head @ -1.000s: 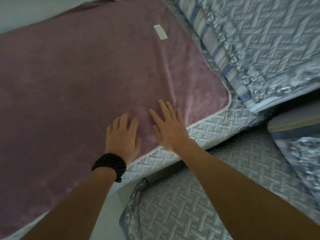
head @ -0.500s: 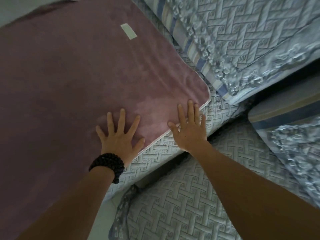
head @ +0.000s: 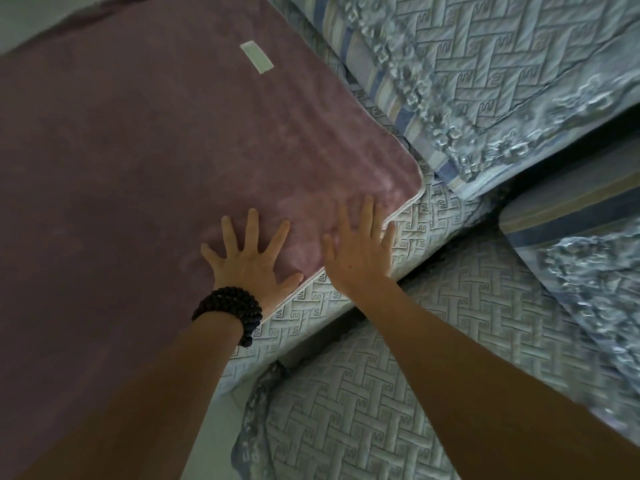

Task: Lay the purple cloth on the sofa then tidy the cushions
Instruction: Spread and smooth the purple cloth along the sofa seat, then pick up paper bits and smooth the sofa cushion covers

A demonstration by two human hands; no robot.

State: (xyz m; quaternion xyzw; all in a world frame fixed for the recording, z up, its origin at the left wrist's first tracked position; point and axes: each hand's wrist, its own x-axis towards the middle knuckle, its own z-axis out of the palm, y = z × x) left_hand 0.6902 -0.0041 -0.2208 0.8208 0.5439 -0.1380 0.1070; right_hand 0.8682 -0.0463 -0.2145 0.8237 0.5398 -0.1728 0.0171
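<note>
Pressing down flat, the left hand (head: 251,261) and the right hand (head: 360,251) lie side by side with fingers spread wide and hold nothing. They rest on the purple cloth (head: 166,161), close to its white-trimmed corner, probably to push out bumps so it lies smooth. The cloth covers the sofa seat (head: 415,233) nearly up to the seat's edge, while a big back cushion (head: 485,74) and a side cushion (head: 588,265) sit crooked beyond that corner, not yet tidied.
</note>
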